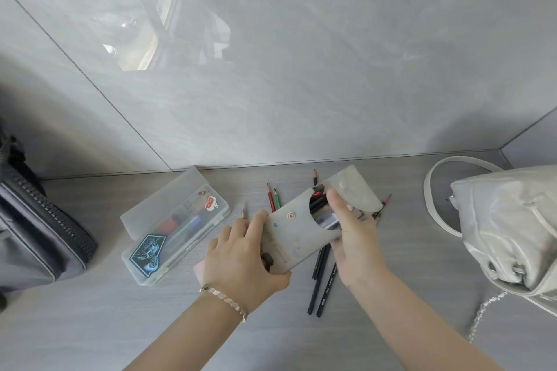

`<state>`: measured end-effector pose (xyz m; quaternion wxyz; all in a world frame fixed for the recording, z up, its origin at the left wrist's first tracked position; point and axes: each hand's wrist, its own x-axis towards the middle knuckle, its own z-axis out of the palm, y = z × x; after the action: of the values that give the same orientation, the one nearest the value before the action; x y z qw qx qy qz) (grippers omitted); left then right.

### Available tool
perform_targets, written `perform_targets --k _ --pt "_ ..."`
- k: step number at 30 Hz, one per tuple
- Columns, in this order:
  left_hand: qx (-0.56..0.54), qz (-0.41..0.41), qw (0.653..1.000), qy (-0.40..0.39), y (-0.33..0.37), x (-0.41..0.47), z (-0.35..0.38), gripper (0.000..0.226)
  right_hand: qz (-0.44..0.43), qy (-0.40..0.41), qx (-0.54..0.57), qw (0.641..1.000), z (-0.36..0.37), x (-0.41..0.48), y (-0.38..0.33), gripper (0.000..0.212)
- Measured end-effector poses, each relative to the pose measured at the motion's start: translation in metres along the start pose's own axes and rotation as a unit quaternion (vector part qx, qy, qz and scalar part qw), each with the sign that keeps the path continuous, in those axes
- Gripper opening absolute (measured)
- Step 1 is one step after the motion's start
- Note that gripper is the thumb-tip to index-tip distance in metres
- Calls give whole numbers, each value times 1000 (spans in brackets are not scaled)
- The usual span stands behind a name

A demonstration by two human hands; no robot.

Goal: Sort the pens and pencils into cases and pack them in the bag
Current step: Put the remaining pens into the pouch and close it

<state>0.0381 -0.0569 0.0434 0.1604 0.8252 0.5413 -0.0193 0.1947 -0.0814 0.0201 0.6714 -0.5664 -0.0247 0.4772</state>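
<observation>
Pencils [322,275] partly under pouch [304,229]

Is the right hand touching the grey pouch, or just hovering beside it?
Touching. The head view shows the right hand gripping the grey pouch, thumb laid across its open mouth.

Frosted flap pencil pouch [297,230] between hands, left hand [241,256] at near end, right hand [351,232] at open mouth. Translucent plastic pencil box [174,232] left of hands. Loose pencils [322,277] on worktop [120,325] beneath pouch. Pale leather handbag [509,229] far right; dark zip bag [39,235] far left.
</observation>
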Motion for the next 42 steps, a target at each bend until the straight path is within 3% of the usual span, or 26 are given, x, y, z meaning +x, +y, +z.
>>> perform_targets --k 2,4,6,8,11,13,16,19,23,30,33,38,42 --pt "-15 -13 999 -28 -4 0 -3 90 -40 -11 -60 997 -11 4 -13 100" --pt "-10 -15 999 -44 -8 -1 -6 92 -134 22 -165 977 -20 4 -24 86" --pt "-15 -27 998 -62 -11 -2 -8 94 -311 90 -272 906 -29 1 -29 49" --pt "-8 -36 997 -75 -12 -3 -6 94 -433 87 -312 841 -34 -7 -30 18" --pt "-4 -44 995 -90 -11 -3 -5 94 -409 -72 -368 832 -24 -31 -21 20" --pt "4 -40 995 -94 -10 -3 -4 94 -359 -203 -418 809 -18 -42 -8 4" --pt "26 -23 996 -88 -8 -4 -4 95 -332 -268 -480 767 -19 -38 8 48" --pt "30 -11 996 -86 -9 -6 -7 92 -301 -186 -489 797 -19 -24 2 52" --pt "36 0 996 -81 -13 -8 -7 88 -341 -69 -493 797 -22 -7 -15 28" --pt "46 10 996 -70 -12 -7 -7 86 -251 -116 -496 823 -26 -8 -25 16" --pt "44 16 997 -58 -10 -9 -7 86 -222 -99 -492 836 -25 -7 -19 9" --pt "58 14 997 -57 -16 -12 -7 88 -97 -125 -450 879 -24 0 -26 22" --pt "62 12 995 -74 -15 -12 -8 87 -96 -135 -447 879 -25 -1 -28 31"
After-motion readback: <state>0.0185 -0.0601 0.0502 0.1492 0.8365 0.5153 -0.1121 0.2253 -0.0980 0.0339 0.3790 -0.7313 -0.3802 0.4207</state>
